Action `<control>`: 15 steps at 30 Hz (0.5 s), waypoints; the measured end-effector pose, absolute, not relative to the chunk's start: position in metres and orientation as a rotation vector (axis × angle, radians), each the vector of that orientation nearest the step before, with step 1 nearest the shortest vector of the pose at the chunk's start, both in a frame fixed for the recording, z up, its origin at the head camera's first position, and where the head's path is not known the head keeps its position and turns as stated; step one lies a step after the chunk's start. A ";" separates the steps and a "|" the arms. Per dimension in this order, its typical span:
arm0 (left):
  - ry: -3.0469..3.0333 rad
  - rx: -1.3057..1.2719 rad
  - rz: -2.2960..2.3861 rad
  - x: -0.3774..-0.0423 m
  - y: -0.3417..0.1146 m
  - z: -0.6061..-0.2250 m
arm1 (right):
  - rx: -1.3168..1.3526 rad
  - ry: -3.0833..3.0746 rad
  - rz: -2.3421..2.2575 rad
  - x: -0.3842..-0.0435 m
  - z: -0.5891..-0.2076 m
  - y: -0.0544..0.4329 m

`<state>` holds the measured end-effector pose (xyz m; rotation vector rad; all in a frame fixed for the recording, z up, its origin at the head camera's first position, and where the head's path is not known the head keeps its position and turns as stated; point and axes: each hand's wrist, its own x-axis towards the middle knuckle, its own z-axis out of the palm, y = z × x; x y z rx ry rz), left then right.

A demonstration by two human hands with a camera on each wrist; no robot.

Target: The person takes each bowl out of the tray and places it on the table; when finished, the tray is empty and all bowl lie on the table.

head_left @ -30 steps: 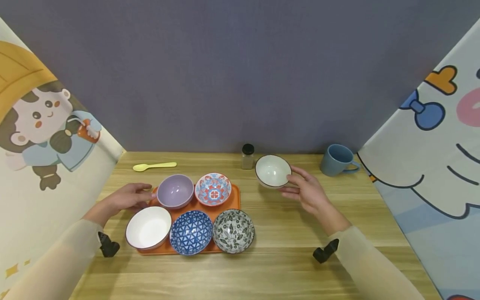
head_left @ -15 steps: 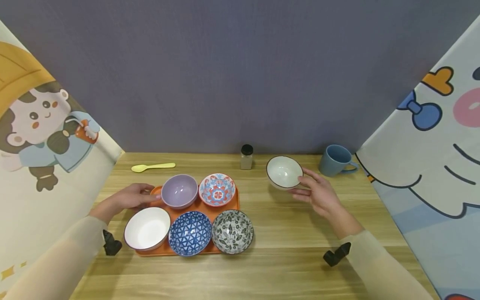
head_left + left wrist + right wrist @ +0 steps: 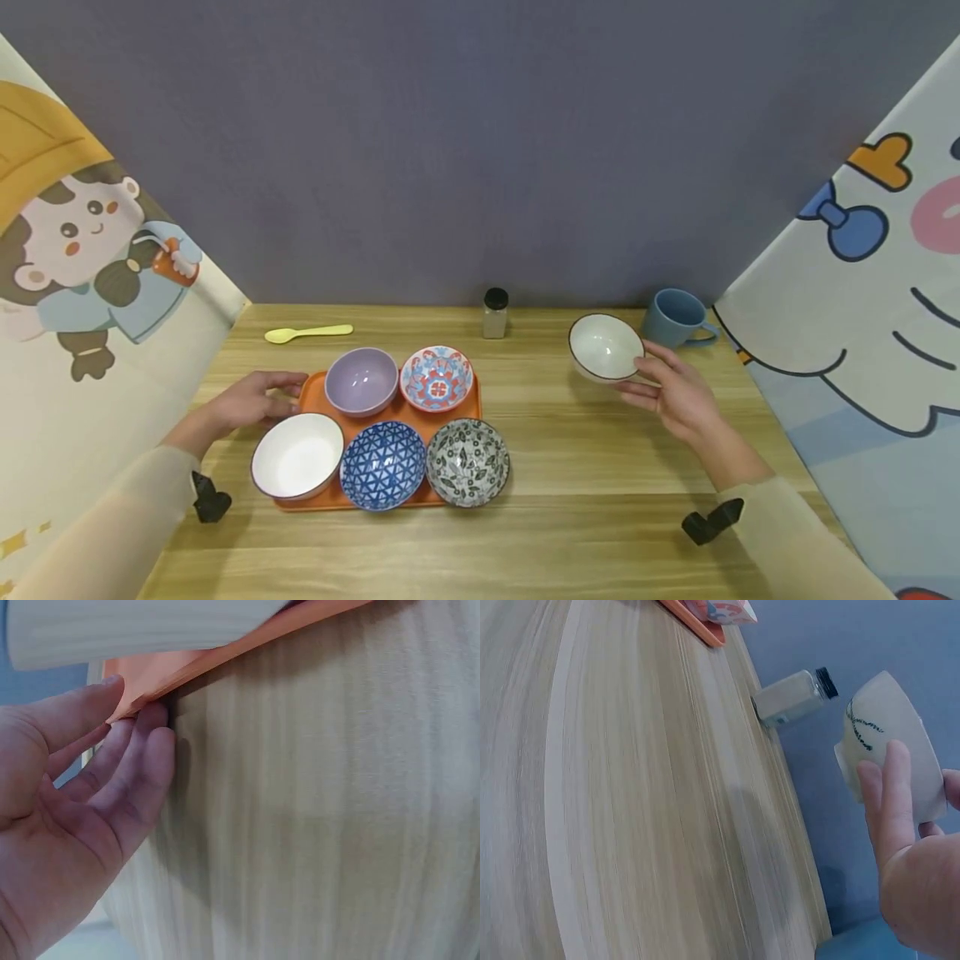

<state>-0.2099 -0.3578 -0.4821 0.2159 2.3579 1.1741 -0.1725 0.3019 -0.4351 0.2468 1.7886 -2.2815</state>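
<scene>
Head view — and here the right hand [image 3: 681,402] has a round, dark-rimmed white ceramic bowl [image 3: 604,347] gripped, thumb at its rim, fingers beneath, up in the air well right of the rectangular orange tray [image 3: 412,419] — whose left edge the left hand [image 3: 251,402] pinches between thumb and fingers.

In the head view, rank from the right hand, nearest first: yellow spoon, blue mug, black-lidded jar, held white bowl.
1. White bowl: held in the right hand.
2. Blue mug: just beyond the hand.
3. Black-lidded jar: left of the bowl.
4. Yellow spoon: far left, beyond the tray.
</scene>
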 end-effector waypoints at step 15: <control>2.450 0.181 1.149 -0.201 -0.356 -0.489 | 0.213 1.767 -2.327 -0.152 -0.432 0.369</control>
